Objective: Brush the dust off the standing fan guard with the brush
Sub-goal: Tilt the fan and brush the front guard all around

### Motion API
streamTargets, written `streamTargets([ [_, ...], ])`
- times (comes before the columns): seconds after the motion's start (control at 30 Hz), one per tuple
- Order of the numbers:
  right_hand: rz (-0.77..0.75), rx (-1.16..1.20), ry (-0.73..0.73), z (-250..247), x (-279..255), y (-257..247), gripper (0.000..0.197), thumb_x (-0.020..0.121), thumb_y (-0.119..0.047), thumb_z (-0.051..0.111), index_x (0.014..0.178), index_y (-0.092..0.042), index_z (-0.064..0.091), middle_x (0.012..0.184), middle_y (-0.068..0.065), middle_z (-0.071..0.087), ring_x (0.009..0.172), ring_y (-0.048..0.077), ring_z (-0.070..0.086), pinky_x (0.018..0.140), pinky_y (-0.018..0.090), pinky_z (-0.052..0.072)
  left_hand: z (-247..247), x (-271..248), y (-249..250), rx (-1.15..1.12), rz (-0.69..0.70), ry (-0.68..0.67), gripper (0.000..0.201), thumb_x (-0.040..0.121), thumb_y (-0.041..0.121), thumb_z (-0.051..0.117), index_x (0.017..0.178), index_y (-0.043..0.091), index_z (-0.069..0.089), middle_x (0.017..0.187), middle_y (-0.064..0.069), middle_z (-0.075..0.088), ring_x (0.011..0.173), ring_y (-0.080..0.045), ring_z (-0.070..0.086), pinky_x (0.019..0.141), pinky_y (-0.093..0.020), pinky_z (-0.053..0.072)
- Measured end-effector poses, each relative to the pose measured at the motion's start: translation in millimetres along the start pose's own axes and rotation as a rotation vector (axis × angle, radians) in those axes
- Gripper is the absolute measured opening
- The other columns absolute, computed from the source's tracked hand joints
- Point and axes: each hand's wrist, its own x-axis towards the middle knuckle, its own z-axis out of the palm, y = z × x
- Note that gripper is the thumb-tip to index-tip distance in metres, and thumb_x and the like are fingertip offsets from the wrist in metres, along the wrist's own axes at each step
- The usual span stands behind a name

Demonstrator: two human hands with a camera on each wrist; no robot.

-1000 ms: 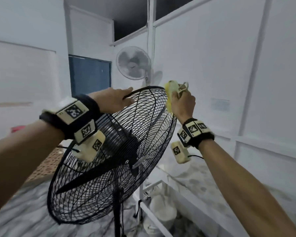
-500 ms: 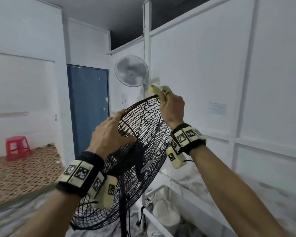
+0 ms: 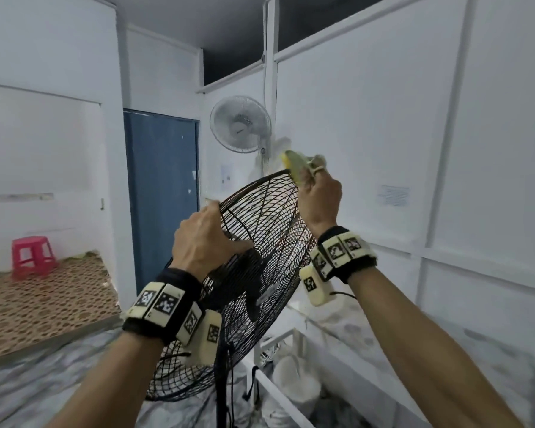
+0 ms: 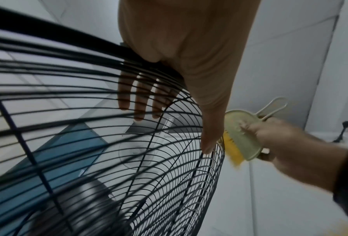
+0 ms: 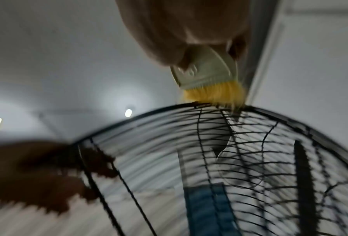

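The black wire fan guard (image 3: 260, 242) of the standing fan tilts in front of me on its pole (image 3: 221, 381). My left hand (image 3: 204, 239) grips the guard's upper left rim, fingers hooked over the far side (image 4: 136, 99) and thumb (image 4: 209, 127) along the near wires. My right hand (image 3: 318, 199) holds a pale brush (image 3: 297, 163) with yellow bristles (image 5: 213, 94) at the top of the rim. The bristles touch the rim (image 5: 199, 103). The brush body (image 4: 241, 132) shows a wire loop handle.
A white wall fan (image 3: 241, 125) hangs just behind the guard's top. A blue door (image 3: 164, 193) stands at the back, a red stool (image 3: 33, 256) on a patterned mat at left. White partition walls (image 3: 414, 149) close the right side; a low white shelf frame (image 3: 278, 396) with buckets sits below.
My view lifted and the guard now shows more edge-on. The left hand went from resting on the rim to gripping it. The brush moved up to the top of the rim.
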Motion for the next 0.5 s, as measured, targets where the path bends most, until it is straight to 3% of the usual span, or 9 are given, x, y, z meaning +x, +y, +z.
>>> streamTargets([
  [0.03, -0.052, -0.025, -0.02, 2.9, -7.8, -3.0, 0.023, 0.107, -0.028, 0.052, 0.112, -0.011, 0.066, 0.072, 0.001, 0.067, 0.055, 0.016, 0.057, 0.049, 0.031, 0.049, -0.4, -0.3, 0.5, 0.001, 0.001, 0.007, 0.088, 0.063, 0.074, 0.085, 0.123, 0.017, 0.056, 0.108, -0.002, 0.073, 0.09, -0.026, 0.068, 0.085, -0.047, 0.059],
  [0.13, -0.253, 0.106, -0.134, 4.3, -51.8, -34.9, 0.02, 0.104, -0.019, 0.057, 0.118, -0.01, 0.068, 0.076, 0.002, 0.066, 0.059, 0.011, 0.053, 0.05, 0.016, 0.04, -4.7, -1.2, 0.6, 0.026, -0.002, 0.024, 0.093, 0.064, 0.072, 0.086, 0.132, 0.017, 0.054, 0.114, -0.005, 0.073, 0.094, -0.029, 0.07, 0.086, -0.048, 0.06],
  [0.23, -0.369, 0.275, -0.344, -5.2, -78.3, -64.7, 0.021, 0.104, -0.015, 0.057, 0.119, -0.004, 0.067, 0.082, 0.004, 0.068, 0.058, 0.004, 0.055, 0.051, 0.017, 0.045, -7.8, -4.8, 0.1, 0.029, 0.01, 0.033, 0.088, 0.067, 0.065, 0.087, 0.136, 0.022, 0.054, 0.114, -0.007, 0.074, 0.092, -0.032, 0.07, 0.082, -0.047, 0.06],
  [0.3, -0.257, 0.329, -0.25, -8.3, -63.6, -52.8, 0.019, 0.102, -0.013, 0.059, 0.115, -0.001, 0.066, 0.079, 0.0, 0.068, 0.05, 0.0, 0.052, 0.047, 0.01, 0.04, -9.6, -8.2, 2.3, 0.024, 0.004, 0.034, 0.095, 0.067, 0.066, 0.087, 0.141, 0.018, 0.053, 0.123, -0.007, 0.072, 0.104, -0.032, 0.07, 0.088, -0.048, 0.059],
  [0.33, -0.161, 0.304, -0.137, -6.8, -49.2, -37.9, 0.018, 0.103, -0.015, 0.058, 0.112, -0.001, 0.065, 0.077, 0.001, 0.068, 0.048, 0.001, 0.054, 0.044, 0.013, 0.042, -10.3, -9.1, 3.5, 0.021, 0.0, 0.036, 0.101, 0.066, 0.069, 0.087, 0.144, 0.016, 0.052, 0.128, -0.007, 0.071, 0.11, -0.031, 0.069, 0.092, -0.05, 0.058],
  [0.4, 0.006, 0.156, 0.045, -2.9, -21.1, -4.5, 0.025, 0.106, -0.026, 0.052, 0.111, -0.004, 0.064, 0.077, 0.005, 0.07, 0.054, 0.016, 0.062, 0.048, 0.034, 0.054, -10.7, -10.9, 4.1, 0.01, -0.005, 0.041, 0.107, 0.065, 0.071, 0.085, 0.147, 0.013, 0.049, 0.133, -0.008, 0.069, 0.116, -0.03, 0.067, 0.097, -0.052, 0.056],
  [0.47, 0.071, 0.087, 0.043, 3.6, -10.9, 15.6, 0.028, 0.106, -0.031, 0.048, 0.111, -0.008, 0.064, 0.081, 0.008, 0.072, 0.062, 0.025, 0.066, 0.055, 0.044, 0.057, -10.7, -11.3, 4.3, 0.0, -0.002, 0.038, 0.107, 0.064, 0.072, 0.085, 0.146, 0.013, 0.05, 0.132, -0.007, 0.069, 0.116, -0.03, 0.067, 0.098, -0.053, 0.056],
  [0.5, 0.049, 0.074, 0.03, 6.4, -13.6, 15.7, 0.026, 0.106, -0.03, 0.05, 0.111, -0.009, 0.064, 0.083, 0.007, 0.072, 0.062, 0.023, 0.065, 0.055, 0.042, 0.057, -11.0, -11.2, 4.6, 0.0, 0.001, 0.037, 0.107, 0.064, 0.072, 0.084, 0.146, 0.013, 0.05, 0.133, -0.007, 0.069, 0.116, -0.03, 0.067, 0.099, -0.053, 0.056],
])
